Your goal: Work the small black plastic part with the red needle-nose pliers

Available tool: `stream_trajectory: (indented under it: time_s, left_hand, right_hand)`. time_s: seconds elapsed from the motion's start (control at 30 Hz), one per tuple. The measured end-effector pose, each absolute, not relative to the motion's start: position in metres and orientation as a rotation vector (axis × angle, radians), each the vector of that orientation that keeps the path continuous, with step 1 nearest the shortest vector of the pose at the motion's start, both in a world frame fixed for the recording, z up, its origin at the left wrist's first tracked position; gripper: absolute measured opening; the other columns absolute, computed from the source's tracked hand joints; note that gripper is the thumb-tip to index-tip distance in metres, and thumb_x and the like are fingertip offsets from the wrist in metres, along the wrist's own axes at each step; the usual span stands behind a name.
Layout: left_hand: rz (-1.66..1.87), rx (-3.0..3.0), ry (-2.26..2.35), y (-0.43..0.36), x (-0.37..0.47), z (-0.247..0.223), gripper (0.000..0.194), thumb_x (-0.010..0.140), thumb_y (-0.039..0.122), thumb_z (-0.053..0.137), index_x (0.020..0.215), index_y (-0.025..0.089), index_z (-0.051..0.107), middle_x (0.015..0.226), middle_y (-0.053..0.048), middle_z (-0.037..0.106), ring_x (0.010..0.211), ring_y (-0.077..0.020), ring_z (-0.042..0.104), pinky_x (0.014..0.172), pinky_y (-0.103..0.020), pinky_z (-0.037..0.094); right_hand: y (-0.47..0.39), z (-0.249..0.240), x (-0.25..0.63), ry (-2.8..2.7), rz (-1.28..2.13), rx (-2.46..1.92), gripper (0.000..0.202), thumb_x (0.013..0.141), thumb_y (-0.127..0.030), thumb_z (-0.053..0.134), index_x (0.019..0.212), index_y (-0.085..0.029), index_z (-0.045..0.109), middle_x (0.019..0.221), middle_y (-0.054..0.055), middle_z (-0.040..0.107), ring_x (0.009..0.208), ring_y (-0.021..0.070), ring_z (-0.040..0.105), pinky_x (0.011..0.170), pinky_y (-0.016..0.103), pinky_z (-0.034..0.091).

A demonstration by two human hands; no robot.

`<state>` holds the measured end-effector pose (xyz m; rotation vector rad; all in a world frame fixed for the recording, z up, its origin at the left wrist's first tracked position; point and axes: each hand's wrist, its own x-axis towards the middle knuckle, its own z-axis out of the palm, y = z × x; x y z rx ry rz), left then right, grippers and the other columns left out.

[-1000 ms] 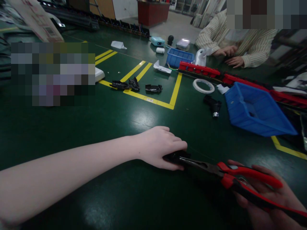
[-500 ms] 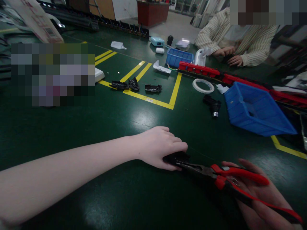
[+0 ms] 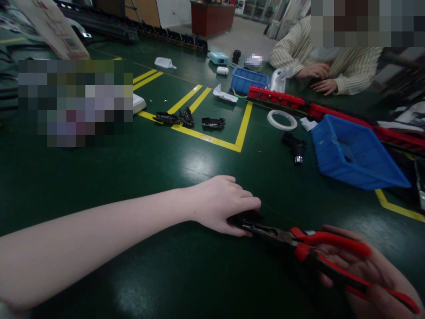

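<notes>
My left hand is closed round a small black part, pressed low over the green table. From the right, my right hand holds long-nose pliers with red and black handles. The jaws point left, and their tips meet the black part beside my left thumb. Whether the tips grip it cannot be made out. Farther back, small black pieces lie by the yellow tape lines. A black fitting with a silver end rests to the right of them.
At the right sits a large blue bin, with a white tape roll left of it. Red strips run behind, near a smaller blue bin. Across the table a person in a striped sleeve handles something dark.
The fingers of my right hand have shifted on the pliers, and the handles have tilted slightly. My left hand stays almost where it was, still on the black part.
</notes>
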<state>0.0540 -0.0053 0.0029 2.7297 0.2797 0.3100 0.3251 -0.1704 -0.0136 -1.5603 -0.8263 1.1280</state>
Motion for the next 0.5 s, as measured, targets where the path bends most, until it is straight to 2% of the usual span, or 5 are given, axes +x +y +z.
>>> stream_trajectory:
  time_s: [0.07,0.13,0.27,0.4,0.5]
  left_hand:
    - [0.312,2.725,0.276,-0.0055,0.054,0.0031,0.03,0.083,0.043,0.065,0.097,0.018,0.057,0.089,0.001,0.067,0.074,-0.014,0.062,0.065,-0.028,0.039]
    - [0.315,2.723,0.273,-0.0057,0.0541,0.0031,0.03,0.083,0.043,0.065,0.097,0.018,0.057,0.088,0.001,0.067,0.074,-0.0138,0.062,0.064,-0.028,0.039]
    - [0.327,2.731,0.276,-0.0054,0.0543,0.003,0.03,0.083,0.043,0.064,0.097,0.018,0.057,0.087,0.001,0.067,0.073,-0.0139,0.062,0.063,-0.028,0.038]
    - [0.314,2.731,0.278,-0.0051,0.0544,0.0036,0.03,0.083,0.043,0.064,0.096,0.018,0.057,0.087,0.0,0.068,0.073,-0.0144,0.062,0.063,-0.028,0.038]
    - [0.311,2.73,0.279,-0.0055,0.0546,0.0039,0.03,0.083,0.043,0.064,0.096,0.018,0.057,0.088,0.0,0.068,0.073,-0.0146,0.062,0.063,-0.028,0.038]
  right_hand:
    - [-0.17,-0.0124,0.3237,-0.82,1.113,-1.546,0.06,0.063,-0.054,0.074,0.116,-0.029,0.061,0.095,0.006,0.071,0.075,0.0213,0.069,0.055,0.023,0.057]
    - [-0.1695,-0.0108,0.3222,-0.827,1.115,-1.529,0.059,0.062,-0.053,0.075,0.115,-0.03,0.061,0.088,0.005,0.07,0.067,0.0198,0.067,0.049,0.022,0.055]
    - [-0.1683,-0.0079,0.3198,-0.854,1.144,-1.497,0.053,0.064,-0.045,0.074,0.112,-0.026,0.061,0.074,0.006,0.067,0.047,0.0165,0.059,0.03,0.021,0.042]
    - [-0.1664,-0.007,0.3184,-0.848,1.167,-1.465,0.05,0.066,-0.041,0.071,0.112,-0.026,0.061,0.072,0.007,0.068,0.04,0.0177,0.056,0.027,0.025,0.041]
    - [-0.1654,-0.0073,0.3191,-0.845,1.154,-1.47,0.053,0.063,-0.046,0.072,0.111,-0.027,0.061,0.075,0.008,0.069,0.043,0.019,0.057,0.029,0.026,0.043]
